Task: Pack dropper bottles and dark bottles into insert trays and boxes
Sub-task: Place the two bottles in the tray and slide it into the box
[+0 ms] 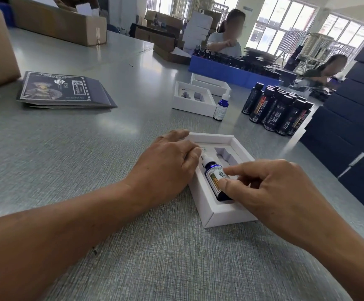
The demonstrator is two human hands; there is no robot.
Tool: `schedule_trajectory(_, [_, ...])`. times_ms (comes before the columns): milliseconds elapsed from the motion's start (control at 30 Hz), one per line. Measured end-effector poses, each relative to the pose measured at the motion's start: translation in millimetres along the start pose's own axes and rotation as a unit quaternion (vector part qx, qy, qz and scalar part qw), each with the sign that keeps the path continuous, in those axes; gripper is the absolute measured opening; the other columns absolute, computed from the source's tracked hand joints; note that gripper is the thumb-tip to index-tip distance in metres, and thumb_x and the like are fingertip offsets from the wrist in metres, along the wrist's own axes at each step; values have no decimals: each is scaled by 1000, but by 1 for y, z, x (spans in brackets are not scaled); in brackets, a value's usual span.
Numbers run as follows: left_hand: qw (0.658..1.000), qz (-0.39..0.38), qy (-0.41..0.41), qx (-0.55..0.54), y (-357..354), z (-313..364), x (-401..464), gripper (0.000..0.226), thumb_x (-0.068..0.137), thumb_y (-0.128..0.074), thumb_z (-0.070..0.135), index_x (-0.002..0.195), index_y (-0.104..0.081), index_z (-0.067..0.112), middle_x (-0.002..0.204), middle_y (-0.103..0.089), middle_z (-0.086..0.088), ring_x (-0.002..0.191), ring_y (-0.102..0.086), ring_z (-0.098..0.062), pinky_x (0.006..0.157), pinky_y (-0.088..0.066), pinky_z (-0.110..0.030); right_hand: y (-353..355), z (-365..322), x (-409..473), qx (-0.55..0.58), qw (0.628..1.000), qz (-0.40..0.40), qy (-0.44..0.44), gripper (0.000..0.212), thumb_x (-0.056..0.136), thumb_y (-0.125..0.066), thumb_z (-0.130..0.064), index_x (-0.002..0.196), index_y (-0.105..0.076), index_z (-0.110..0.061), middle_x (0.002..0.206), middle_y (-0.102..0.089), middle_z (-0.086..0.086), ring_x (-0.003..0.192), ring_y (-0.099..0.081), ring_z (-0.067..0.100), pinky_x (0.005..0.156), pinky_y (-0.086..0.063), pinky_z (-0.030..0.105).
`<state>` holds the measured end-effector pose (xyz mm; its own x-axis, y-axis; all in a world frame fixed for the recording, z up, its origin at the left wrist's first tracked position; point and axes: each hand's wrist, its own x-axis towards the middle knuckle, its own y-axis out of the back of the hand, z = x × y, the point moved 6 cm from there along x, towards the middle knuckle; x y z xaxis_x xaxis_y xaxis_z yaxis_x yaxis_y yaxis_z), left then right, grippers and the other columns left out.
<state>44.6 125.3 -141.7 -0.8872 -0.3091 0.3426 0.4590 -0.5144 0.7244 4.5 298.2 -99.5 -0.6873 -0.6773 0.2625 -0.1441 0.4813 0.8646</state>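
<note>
A white insert tray (224, 215) lies on the grey table in front of me. A blue dropper bottle (213, 178) with a white cap lies in its left slot; the right slot (225, 156) holds nothing. My right hand (270, 192) pinches the bottle's lower body between thumb and forefinger. My left hand (166, 166) rests flat on the tray's left rim, fingers straight. A second dropper bottle (222, 106) stands upright farther back. A cluster of several dark bottles (278, 109) stands at the right.
Two more white insert trays (191, 98) lie behind. Flat printed sleeves (61, 90) are stacked at the left, with cardboard cartons (59, 22) beyond. Dark blue boxes (354, 127) are stacked at the right edge. Two people sit at the far side behind a blue crate (220, 68).
</note>
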Motion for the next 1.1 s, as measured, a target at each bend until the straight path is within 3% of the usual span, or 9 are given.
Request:
schedule_trajectory(100, [1000, 0, 0, 3, 0, 0, 0, 39, 101, -39, 41, 131, -60, 29, 155, -35, 7, 141, -32, -16, 115, -25, -34, 0, 2, 0, 11, 1000, -5, -3, 20, 80, -61, -54, 92, -74, -45, 74, -63, -40, 76, -60, -15, 65, -39, 1])
schedule_trajectory(200, [1000, 0, 1, 0, -1, -1, 0, 38, 102, -38, 41, 131, -60, 29, 156, -35, 7, 141, -32, -16, 115, -25, -34, 0, 2, 2, 11, 1000, -10, 0, 11, 83, -59, -49, 85, -69, -54, 75, -66, -38, 78, -62, -10, 58, -45, 13])
schedule_trajectory(400, [1000, 3, -4, 6, -1, -2, 1, 41, 101, -37, 43, 131, -60, 29, 155, -35, 7, 140, -32, -15, 112, -23, -31, 1, 4, -1, 6, 1000, -13, 5, 35, 79, -53, -61, 107, -68, -50, 91, -61, -37, 86, -57, -7, 63, -39, 17])
schedule_trajectory(600, [1000, 10, -4, -9, -2, -3, 1, 39, 100, -38, 42, 128, -63, 28, 154, -37, 8, 139, -35, -14, 112, -27, -32, -2, 1, 0, 14, 999, -28, 15, 24, 80, -55, -52, 97, -71, -46, 87, -64, -28, 87, -58, -8, 64, -37, 14])
schedule_trajectory(967, [1000, 11, -1, 2, -4, -3, 2, 38, 101, -39, 41, 126, -64, 28, 154, -37, 8, 139, -35, -15, 111, -29, -34, -3, -2, -3, -31, 999, -12, 24, 38, 81, -52, -54, 108, -73, -38, 85, -66, -22, 81, -59, -4, 66, -43, 19])
schedule_trajectory(1100, [1000, 9, -1, 1, -4, -4, 2, 40, 100, -37, 43, 125, -64, 29, 153, -36, 10, 138, -36, -14, 109, -30, -33, -3, 4, -3, -11, 1000, -29, -2, 37, 83, -54, -51, 115, -69, -39, 91, -66, -23, 87, -60, -4, 77, -49, 22])
